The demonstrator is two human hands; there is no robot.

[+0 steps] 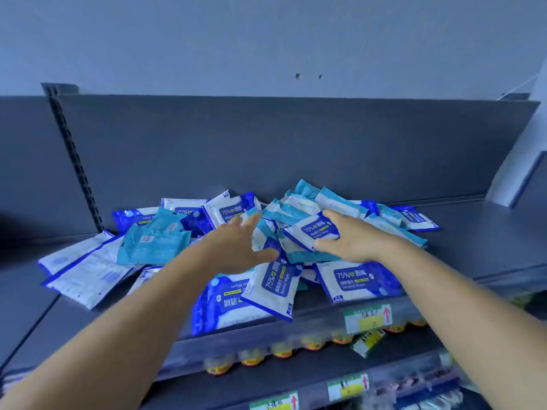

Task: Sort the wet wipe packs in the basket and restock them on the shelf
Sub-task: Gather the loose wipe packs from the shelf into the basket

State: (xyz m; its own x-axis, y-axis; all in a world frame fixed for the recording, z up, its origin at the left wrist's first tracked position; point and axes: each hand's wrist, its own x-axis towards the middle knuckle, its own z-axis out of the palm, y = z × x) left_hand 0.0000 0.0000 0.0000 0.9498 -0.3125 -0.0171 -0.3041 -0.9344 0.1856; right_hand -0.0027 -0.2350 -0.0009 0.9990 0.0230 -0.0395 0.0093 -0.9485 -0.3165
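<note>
Both arms reached forward over the grey shelf (473, 232), where the right hand (352, 241) had its grip clamped on a small blue wipe pack (313, 232) atop the heap (mixed blue and teal), the left hand (236, 247) spread, fingers apart, touching neighbouring packs.

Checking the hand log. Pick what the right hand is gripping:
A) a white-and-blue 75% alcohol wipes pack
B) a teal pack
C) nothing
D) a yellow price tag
A: the right hand has its thumb and fingers round a white-and-blue pack marked 75%, on top of the pile on the shelf.
</note>
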